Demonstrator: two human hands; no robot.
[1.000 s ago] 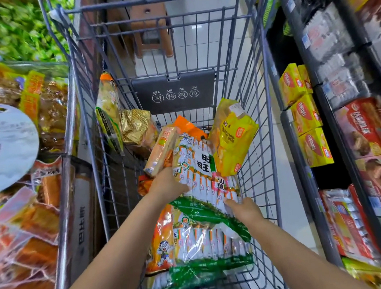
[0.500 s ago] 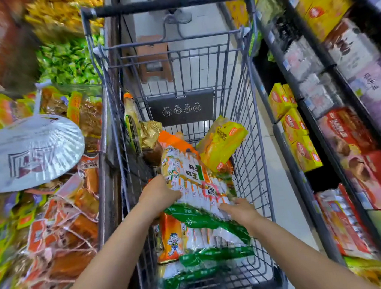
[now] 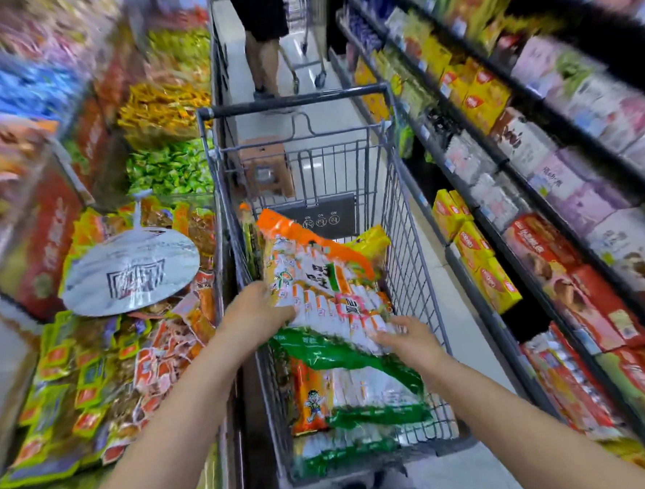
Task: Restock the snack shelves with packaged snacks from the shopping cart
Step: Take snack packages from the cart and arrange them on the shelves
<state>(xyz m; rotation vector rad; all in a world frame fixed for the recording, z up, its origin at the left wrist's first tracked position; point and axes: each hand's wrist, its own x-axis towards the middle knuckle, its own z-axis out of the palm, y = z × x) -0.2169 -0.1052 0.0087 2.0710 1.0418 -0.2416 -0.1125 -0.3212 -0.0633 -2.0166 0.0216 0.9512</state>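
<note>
While my left hand grips one edge of the snack bag and my right hand holds the other, it tilts above the cart, over more bags inside.

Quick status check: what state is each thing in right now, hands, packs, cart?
left hand: grips the top pack's left edge
right hand: fingers on its lower right edge
top snack pack: tilted, far end raised
packs underneath: lying in the cart
shopping cart: loaded
yellow bag: in the cart, behind the top pack

Glossy, seemingly plastic snack pack
</note>
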